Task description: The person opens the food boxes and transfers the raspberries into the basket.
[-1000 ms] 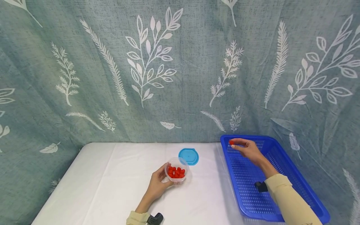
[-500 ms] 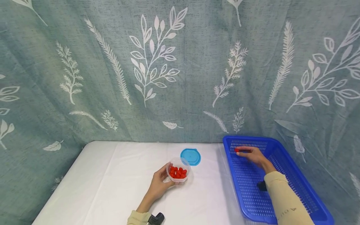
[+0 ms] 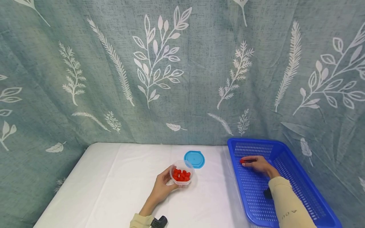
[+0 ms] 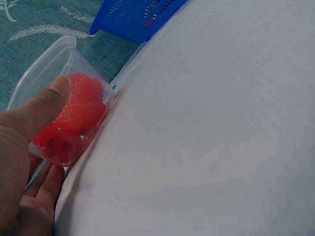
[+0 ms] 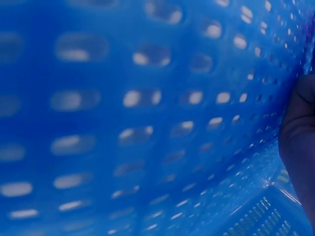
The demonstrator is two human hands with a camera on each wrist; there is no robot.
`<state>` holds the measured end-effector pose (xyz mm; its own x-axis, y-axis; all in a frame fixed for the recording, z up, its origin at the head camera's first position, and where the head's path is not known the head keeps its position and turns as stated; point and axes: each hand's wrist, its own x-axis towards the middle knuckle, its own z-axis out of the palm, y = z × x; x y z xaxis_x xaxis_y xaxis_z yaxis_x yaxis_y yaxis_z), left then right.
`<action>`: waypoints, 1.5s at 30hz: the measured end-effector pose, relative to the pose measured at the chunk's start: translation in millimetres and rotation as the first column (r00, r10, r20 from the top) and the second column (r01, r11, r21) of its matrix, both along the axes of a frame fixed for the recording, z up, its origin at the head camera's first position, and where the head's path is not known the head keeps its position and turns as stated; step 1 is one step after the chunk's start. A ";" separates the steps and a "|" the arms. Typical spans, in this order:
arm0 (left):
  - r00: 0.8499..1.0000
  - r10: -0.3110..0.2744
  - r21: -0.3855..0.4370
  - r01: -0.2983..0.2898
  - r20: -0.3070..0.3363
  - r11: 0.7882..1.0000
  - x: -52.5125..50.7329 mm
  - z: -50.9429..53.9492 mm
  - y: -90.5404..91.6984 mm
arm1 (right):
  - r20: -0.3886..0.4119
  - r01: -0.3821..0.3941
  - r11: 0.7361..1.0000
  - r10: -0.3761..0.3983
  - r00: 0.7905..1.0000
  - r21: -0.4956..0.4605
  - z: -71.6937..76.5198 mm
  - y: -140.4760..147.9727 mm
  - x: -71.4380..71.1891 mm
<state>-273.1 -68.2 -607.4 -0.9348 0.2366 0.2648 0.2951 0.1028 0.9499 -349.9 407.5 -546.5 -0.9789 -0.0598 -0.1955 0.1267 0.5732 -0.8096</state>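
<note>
Presently, two hands, both occupied. Left hand [image 3: 163, 186]: curled round the clear tub [image 3: 182, 183], thumb against the wall on the near side and fingers at the far-left side, as the head view gives it. Contents of the tub: a cluster of red berry-like pieces [image 3: 182, 175], bumpy in texture, heaped low and seen through the transparent wall in the left wrist view. Right hand [image 3: 259, 164]: well to the right of the tub, lowered inside the blue basket, thumb and fingers pinching a single red piece [image 3: 242, 161] at their tips; the right wrist view shows part of this hand only, at its edge, the remainder being filled by blurred perforated blue plastic. Blue basket [image 3: 253, 185]: rectangular, slotted floor and walls, well to the right of the tub. Blue lid [image 3: 195, 158]: round, tabbed, lying flat just behind the tub and a little to its right. Tabletop [image 3: 119, 183]: covered in white cloth, beneath the tub and extending far to its left. Sleeves: one pair, beige, the left one [image 3: 140, 221] in front of the tub, the right one [image 3: 291, 202] to its right. Curtain [image 3: 199, 63]: grey-green with white leaf sprigs, hanging behind the tub.
</note>
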 end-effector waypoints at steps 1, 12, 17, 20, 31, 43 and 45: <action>1.000 -0.001 0.002 0.001 -0.002 1.000 0.5 0.1 0.1 | 0.000 -0.001 1.000 0.001 1.000 -0.004 -0.5 0.1 0.4; 1.000 0.011 -0.026 -0.010 0.010 1.000 0.2 0.7 0.0 | -0.049 -0.038 0.999 0.037 0.998 -0.016 7.2 -3.0 0.5; 1.000 0.000 -0.013 0.000 -0.003 1.000 -1.1 -0.8 -1.0 | -0.039 -0.006 0.995 0.003 0.999 -0.097 22.8 -1.9 -4.3; 1.000 -0.005 -0.013 0.005 0.005 1.000 -1.9 -0.7 -1.4 | -0.057 -0.002 0.980 -0.009 0.998 -0.197 39.4 -5.0 -7.1; 1.000 -0.008 -0.009 0.008 0.030 1.000 -1.2 1.0 -0.8 | -0.278 -0.152 0.921 0.050 0.959 -0.358 136.1 -62.8 -3.1; 1.000 -0.009 -0.014 0.009 0.021 1.000 -2.1 0.0 0.4 | -0.433 -0.263 0.894 0.089 0.897 -0.363 192.0 -130.5 31.1; 1.000 -0.006 -0.011 0.006 0.022 1.000 -1.3 0.0 -0.5 | -0.451 -0.282 0.866 0.075 0.890 -0.413 195.9 -142.2 35.4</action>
